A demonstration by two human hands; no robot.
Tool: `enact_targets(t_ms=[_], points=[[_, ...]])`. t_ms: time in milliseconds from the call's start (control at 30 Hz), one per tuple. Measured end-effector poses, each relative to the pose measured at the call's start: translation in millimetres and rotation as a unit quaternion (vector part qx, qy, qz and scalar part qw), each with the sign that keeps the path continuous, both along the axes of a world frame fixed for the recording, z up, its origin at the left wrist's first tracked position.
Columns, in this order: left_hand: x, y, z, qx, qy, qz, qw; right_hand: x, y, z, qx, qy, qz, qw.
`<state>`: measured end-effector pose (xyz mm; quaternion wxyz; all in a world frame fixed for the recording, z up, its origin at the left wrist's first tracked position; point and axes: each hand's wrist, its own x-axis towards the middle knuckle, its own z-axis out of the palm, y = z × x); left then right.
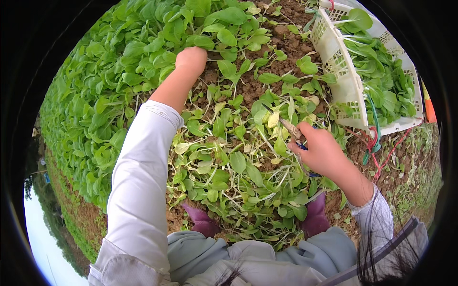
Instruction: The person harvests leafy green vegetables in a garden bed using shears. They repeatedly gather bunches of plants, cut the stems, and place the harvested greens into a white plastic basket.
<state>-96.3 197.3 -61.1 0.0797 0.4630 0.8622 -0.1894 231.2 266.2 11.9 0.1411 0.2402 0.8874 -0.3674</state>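
My left hand [192, 60] reaches into the edge of a dense bed of leafy greens [138, 50]. Its fingers are curled closed around a leafy green plant, the fingertips hidden by leaves. In my right hand [322, 151] is a pair of scissors [292, 129] with blue handles and dirty blades, held low over the ground and pointing up and to the left. Cut and yellowing leaves [238, 162] lie scattered on the soil between my hands and below them.
A white plastic crate [339, 64] stands at the upper right, partly filled with picked greens [384, 76]. Red and green cords [373, 143] hang from its near corner. My purple boots [317, 217] stand among the loose leaves. Brown soil [286, 45] shows beside the crate.
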Motion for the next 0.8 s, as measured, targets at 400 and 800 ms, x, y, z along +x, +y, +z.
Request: enact_targets(t_ms=[400,800], points=[[-15.9,-29.2,13.1,0.003,-0.08,0.067,0.995,10.1,-2.2,-6.0,-0.11,0.011,-0.024,0.994],[87.9,-99.8,62.4,0.342,-0.762,0.301,0.459,-0.8,-19.0,-15.0,-0.314,-0.027,-0.056,0.947]])
